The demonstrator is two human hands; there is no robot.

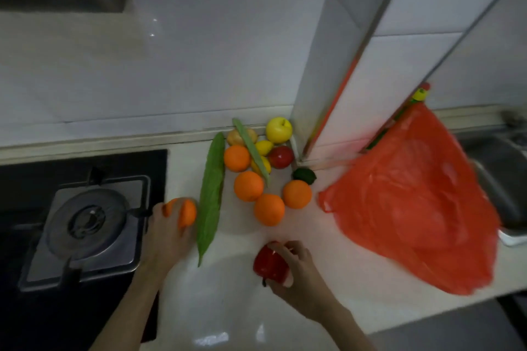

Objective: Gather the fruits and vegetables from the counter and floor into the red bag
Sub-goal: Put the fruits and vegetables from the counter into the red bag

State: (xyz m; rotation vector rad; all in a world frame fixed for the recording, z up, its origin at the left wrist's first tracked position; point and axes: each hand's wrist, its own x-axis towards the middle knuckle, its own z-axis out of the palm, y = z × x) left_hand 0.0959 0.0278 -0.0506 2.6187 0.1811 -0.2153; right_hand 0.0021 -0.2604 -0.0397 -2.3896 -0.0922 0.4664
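– Pale stone counter (228, 308) under white wall tiles, dim light, head view; gas hob (85, 225) at nine o'clock, steel sink (502, 179) at three. What are you holding?

– Both hands are loaded; my left hand (168, 225), at eight o'clock of the heap, has its fingers wrapped over an orange (186, 215) just beside the hob's edge; whether it has cleared the counter I cannot tell. My right hand (296, 273), at six o'clock, curls round a red fruit (271, 263); apple or pepper, too blurred to say.

– And the red bag?

– The red bag (413, 196) lies slumped on the counter at three o'clock of the heap, between it and the sink; its upper corner runs up toward the wall; where its mouth is I cannot make out.

– How much is left?

– Most of it, I judge; loose oranges (248, 186), lemons (263, 147), a yellow apple (279, 129), a dark lime (304, 176), a long leafy green (211, 196) and a thin green pod (251, 151) across the heap all sit on the counter; the floor is out of view.

– So which step?

– Pick-up, I'd say; next, both loads want carrying over to three o'clock. Neither hand is free to part the plastic, so I reckon one piece goes down first, or one hand hooks the rim with spare fingers; the film looks limp and likely to fold shut.
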